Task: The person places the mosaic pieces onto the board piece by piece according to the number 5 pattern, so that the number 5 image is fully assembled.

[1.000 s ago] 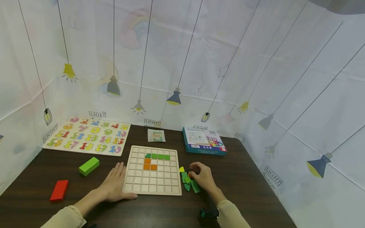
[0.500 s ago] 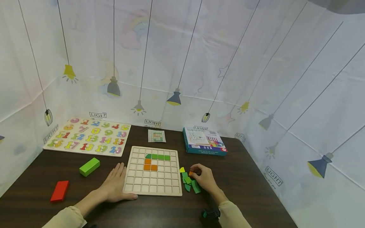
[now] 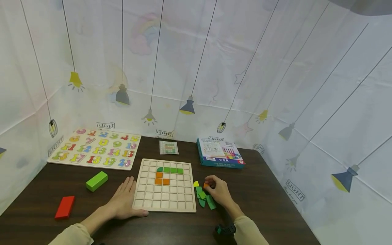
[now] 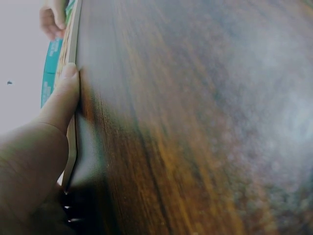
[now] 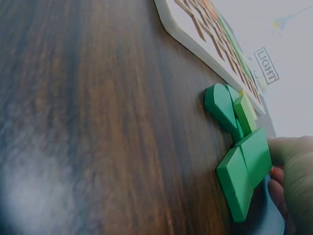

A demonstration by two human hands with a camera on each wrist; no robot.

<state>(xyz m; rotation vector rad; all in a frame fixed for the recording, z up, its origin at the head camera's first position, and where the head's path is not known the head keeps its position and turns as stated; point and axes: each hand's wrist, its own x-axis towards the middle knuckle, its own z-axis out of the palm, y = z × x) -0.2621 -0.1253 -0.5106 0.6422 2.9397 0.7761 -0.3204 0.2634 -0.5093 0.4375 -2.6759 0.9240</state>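
A wooden grid board (image 3: 180, 195) lies on the dark table, with green tiles (image 3: 173, 170) in a row and orange tiles (image 3: 159, 181) below them. My left hand (image 3: 122, 200) rests at the board's left edge, fingers straight and thumb along the near edge; the left wrist view shows that thumb (image 4: 63, 95) against the rim. To the right of the board, my right hand (image 3: 219, 191) pinches a small orange tile (image 3: 206, 185) between thumb and fingers. Loose green tiles (image 3: 210, 202) and a yellow tile (image 3: 196, 183) lie beside it. In the right wrist view the green tiles (image 5: 237, 181) partly hide my fingertips.
A number puzzle board (image 3: 95, 148) lies at the back left. Nearer stand a light green block (image 3: 97, 181) and a red block (image 3: 65, 207). A pattern card (image 3: 168, 147) and a blue box (image 3: 221, 153) lie behind the grid board. A dark wristband (image 3: 226, 230) is near my right sleeve.
My right thumb and fingers have closed on the orange tile among the loose pieces, and it now shows at the fingertips. The left hand stays at the board.
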